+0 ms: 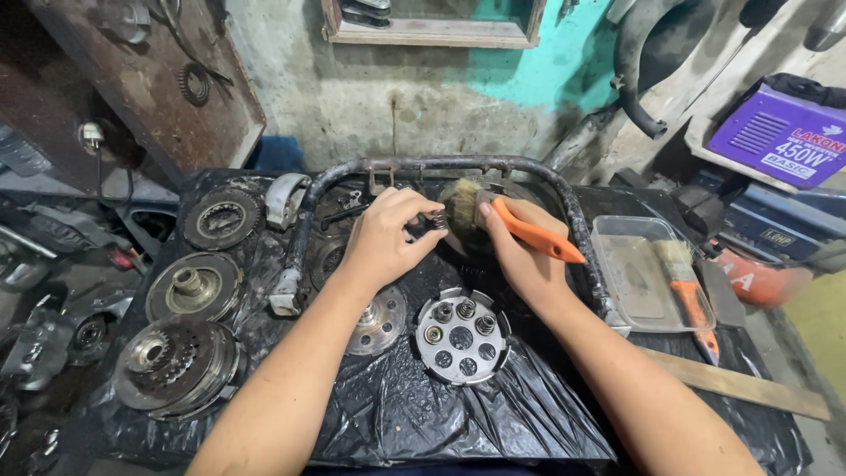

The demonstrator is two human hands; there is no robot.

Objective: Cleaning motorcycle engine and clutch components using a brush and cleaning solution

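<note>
round metal plate (462, 338) below brushing right hand (520, 247)

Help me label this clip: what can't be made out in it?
Head view:
- Small spring: mostly hidden by the left hand fingers.
- Brush bristle tips: blurred.
- Part under the brush: covered by the right hand.
- Second brush in the clear tray: handle end runs past the rim.
</note>
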